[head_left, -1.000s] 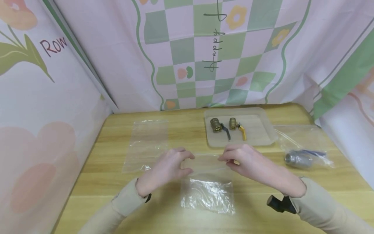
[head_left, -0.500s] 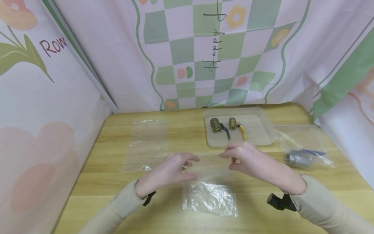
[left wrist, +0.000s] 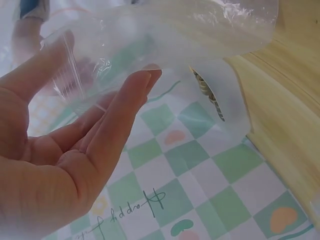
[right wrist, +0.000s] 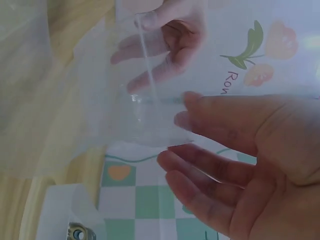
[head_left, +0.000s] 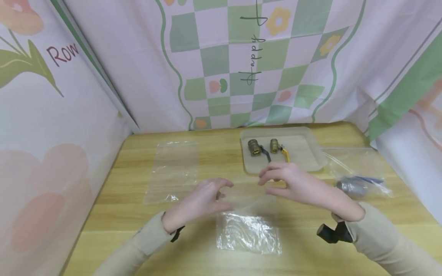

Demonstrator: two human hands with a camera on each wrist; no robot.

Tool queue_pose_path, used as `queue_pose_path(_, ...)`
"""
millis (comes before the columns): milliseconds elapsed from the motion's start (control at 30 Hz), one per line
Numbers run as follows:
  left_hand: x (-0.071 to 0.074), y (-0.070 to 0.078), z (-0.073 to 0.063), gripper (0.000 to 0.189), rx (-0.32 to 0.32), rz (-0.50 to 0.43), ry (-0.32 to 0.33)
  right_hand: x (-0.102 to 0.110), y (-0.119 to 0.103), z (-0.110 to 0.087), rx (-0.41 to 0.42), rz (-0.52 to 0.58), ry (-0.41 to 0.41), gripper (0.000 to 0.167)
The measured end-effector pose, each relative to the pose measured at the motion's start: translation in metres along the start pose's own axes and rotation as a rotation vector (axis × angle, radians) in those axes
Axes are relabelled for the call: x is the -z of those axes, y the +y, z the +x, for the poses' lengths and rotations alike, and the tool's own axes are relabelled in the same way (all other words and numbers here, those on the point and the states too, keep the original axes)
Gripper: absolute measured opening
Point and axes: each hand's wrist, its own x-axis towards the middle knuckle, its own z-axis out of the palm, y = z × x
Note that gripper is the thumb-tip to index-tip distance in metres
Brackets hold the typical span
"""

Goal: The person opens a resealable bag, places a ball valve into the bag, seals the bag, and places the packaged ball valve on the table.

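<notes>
A clear zip bag (head_left: pixel 248 234) lies at the middle front, its mouth end raised between the two hands. My left hand (head_left: pixel 207 197) is at the left side of the mouth, thumb and fingers spread apart. In the left wrist view, the thumb shows through the film by the zip strip (left wrist: pixel 70 70), and the fingertips (left wrist: pixel 147 75) are right at the film's lower edge. At the other side, my right hand (head_left: pixel 293 184) has its thumb well apart from its fingers. The bag's corner is close to the right fingertips (right wrist: pixel 172 155) in the right wrist view.
Behind the right hand is a translucent tray (head_left: pixel 307 166) holding brass ball valves (head_left: pixel 254 147) with black and yellow levers. At right, a bagged silver valve (head_left: pixel 352 186) with a blue lever lies on the wooden table (head_left: pixel 114 237). Another flat clear bag (head_left: pixel 172 168) lies at left.
Both hands' thumbs and fingers have spread wider apart. The right hand has risen slightly, and the bag has shifted a little to the right.
</notes>
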Motion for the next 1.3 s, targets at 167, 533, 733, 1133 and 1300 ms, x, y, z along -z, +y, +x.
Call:
queue_pose_path(167, 0.0, -0.001, 0.0, 0.06, -0.013, 0.015, 0.022, 0.004, 0.012, 0.003, -0.008, 0.037, 0.089, 0.019)
queue_pose_path(533, 0.001, -0.004, 0.0, 0.065, -0.05, -0.022, 0.055, 0.025, 0.075, 0.006, -0.359, 0.13, 0.044, 0.013)
queue_pose_path(733, 0.001, -0.004, 0.001, 0.07, -0.073, -0.025, 0.076, 0.037, 0.124, 0.005, -0.589, 0.112, -0.049, 0.027)
queue_pose_path(1133, 0.002, -0.005, -0.001, 0.078, -0.076, 0.009, 0.113, 0.033, 0.171, 0.009, -0.755, 0.126, -0.203, 0.037)
queue_pose_path(1300, 0.002, -0.004, -0.001, 0.081, -0.077, 0.017, 0.125, 0.025, 0.18, 0.014, -0.769, 0.104, -0.251, 0.034)
